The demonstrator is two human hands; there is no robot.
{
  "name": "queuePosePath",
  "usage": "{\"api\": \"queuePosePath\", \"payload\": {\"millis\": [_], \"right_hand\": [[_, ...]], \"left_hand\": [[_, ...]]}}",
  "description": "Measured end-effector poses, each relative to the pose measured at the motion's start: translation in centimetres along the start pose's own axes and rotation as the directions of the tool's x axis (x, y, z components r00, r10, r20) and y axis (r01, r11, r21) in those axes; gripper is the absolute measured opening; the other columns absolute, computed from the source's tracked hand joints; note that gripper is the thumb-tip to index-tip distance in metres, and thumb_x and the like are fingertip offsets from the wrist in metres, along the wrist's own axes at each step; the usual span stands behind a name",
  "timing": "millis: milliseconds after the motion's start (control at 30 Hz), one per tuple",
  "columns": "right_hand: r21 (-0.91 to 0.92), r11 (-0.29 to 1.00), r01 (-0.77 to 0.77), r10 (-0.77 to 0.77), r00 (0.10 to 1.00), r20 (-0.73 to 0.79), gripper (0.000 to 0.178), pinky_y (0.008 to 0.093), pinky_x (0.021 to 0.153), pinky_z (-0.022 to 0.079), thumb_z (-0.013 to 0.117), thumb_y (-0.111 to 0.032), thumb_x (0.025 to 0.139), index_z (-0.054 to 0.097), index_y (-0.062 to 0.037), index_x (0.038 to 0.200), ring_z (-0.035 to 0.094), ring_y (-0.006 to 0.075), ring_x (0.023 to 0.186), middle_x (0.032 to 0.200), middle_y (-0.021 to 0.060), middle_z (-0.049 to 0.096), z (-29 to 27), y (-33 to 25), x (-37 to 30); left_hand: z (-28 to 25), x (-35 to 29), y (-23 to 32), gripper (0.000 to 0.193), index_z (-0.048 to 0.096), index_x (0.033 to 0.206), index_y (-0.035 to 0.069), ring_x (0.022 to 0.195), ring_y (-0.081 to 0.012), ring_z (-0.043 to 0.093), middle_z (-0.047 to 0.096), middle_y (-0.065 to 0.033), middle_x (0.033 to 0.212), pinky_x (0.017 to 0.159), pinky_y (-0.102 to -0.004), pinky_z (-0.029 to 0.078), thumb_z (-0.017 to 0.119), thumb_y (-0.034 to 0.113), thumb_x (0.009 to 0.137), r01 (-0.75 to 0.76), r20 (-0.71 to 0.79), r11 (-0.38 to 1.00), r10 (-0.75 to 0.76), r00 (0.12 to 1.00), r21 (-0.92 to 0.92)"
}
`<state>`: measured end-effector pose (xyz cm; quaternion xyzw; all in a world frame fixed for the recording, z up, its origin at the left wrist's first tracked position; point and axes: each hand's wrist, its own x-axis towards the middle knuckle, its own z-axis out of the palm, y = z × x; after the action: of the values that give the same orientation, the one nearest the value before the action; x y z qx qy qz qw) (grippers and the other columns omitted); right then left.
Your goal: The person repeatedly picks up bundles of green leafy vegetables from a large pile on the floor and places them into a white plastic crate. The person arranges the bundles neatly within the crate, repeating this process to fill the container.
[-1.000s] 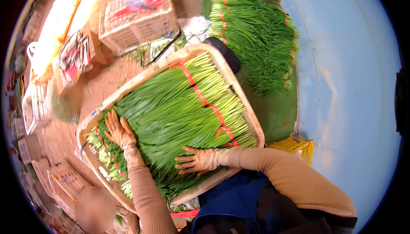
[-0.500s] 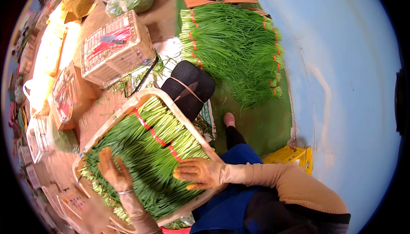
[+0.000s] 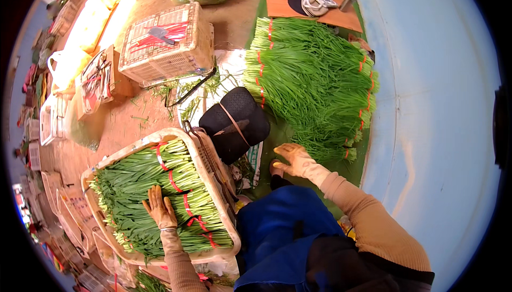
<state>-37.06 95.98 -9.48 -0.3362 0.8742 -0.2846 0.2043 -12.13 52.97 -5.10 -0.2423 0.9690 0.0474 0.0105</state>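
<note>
Orange-yellow gloves cover both hands. My left hand (image 3: 160, 209) lies on the long green leaves of tied bundles of garlic chives (image 3: 125, 188), its fingers stretched out. The bundles fill a cream plastic crate (image 3: 209, 177), their pale stems turned to the right and bound with red ties. My right hand (image 3: 293, 160) is off the crate and holds nothing, fingers apart, just in front of a big pile of chive bundles (image 3: 314, 79) on a green mat. Between crate and pile sits a black padded seat (image 3: 232, 124) with a strap round it.
A cream crate (image 3: 160, 60) further back carries red ties and a knife-like tool (image 3: 160, 34). An orange board (image 3: 277, 7) with a cap and a dark flat object lies beyond the pile. A blue wall (image 3: 426, 105) runs along the right. Plastic bags and crates stand at the left.
My right hand has left the chives in the crate and swung up and right toward the pile. My left hand still rests on the leaves. The view has shifted.
</note>
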Motion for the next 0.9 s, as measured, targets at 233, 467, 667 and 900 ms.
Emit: {"api": "queuePosePath", "payload": {"millis": [233, 467, 667, 900], "right_hand": [[-0.404, 0.895, -0.191, 0.231, 0.972, 0.052, 0.084, 0.0457, 0.118, 0.017, 0.051, -0.066, 0.086, 0.043, -0.0046, 0.143, 0.029, 0.0303, 0.143, 0.149, 0.0151, 0.042, -1.4, 9.4, 6.8], [-0.758, 0.636, -0.147, 0.335, 0.937, 0.1, 0.101, 0.0492, 0.119, 0.012, 0.048, -0.072, 0.084, 0.015, -0.0062, 0.154, 0.017, 0.0305, 0.147, 0.16, 0.0144, 0.019, -3.9, 20.0, 28.1], [-0.822, 0.559, -0.111, 0.384, 0.913, 0.138, 0.106, 0.0513, 0.117, 0.018, 0.058, -0.071, 0.079, 0.018, -0.0055, 0.153, 0.022, 0.0283, 0.145, 0.157, 0.0148, 0.025, -3.3, 28.3, 41.0], [-0.864, 0.492, -0.105, 0.387, 0.916, 0.11, 0.07, 0.0368, 0.079, 0.053, 0.078, -0.035, 0.068, 0.053, -0.0028, 0.125, 0.065, 0.0267, 0.102, 0.119, 0.0107, 0.064, -0.8, 32.5, 45.1]], "left_hand": [[0.7, -1.6, 3.5, 0.043, 0.045, 0.143, 0.012, 0.143, -0.0299, 0.031, 0.044, -0.0091, 0.148, 0.117, -0.0493, 0.011, 0.041, 0.024, 0.102, 0.215, -0.12, 0.976, -0.217, 0.969, -0.024], [0.9, -0.9, 5.0, 0.046, 0.047, 0.141, 0.009, 0.144, -0.029, 0.029, 0.045, -0.0082, 0.147, 0.119, -0.0464, 0.009, 0.037, 0.031, 0.103, 0.33, -0.064, 0.943, -0.332, 0.941, -0.038], [1.0, -0.1, 6.5, 0.041, 0.051, 0.136, 0.002, 0.142, -0.0307, 0.031, 0.046, -0.0145, 0.145, 0.118, -0.0436, 0.018, 0.037, 0.021, 0.102, 0.388, -0.07, 0.921, -0.385, 0.92, 0.034], [1.7, 0.0, 6.7, 0.039, 0.05, 0.135, 0.0, 0.143, -0.0306, 0.029, 0.039, -0.0168, 0.149, 0.117, -0.0399, 0.021, 0.038, 0.017, 0.103, 0.485, -0.067, 0.873, -0.488, 0.87, -0.048]]}}
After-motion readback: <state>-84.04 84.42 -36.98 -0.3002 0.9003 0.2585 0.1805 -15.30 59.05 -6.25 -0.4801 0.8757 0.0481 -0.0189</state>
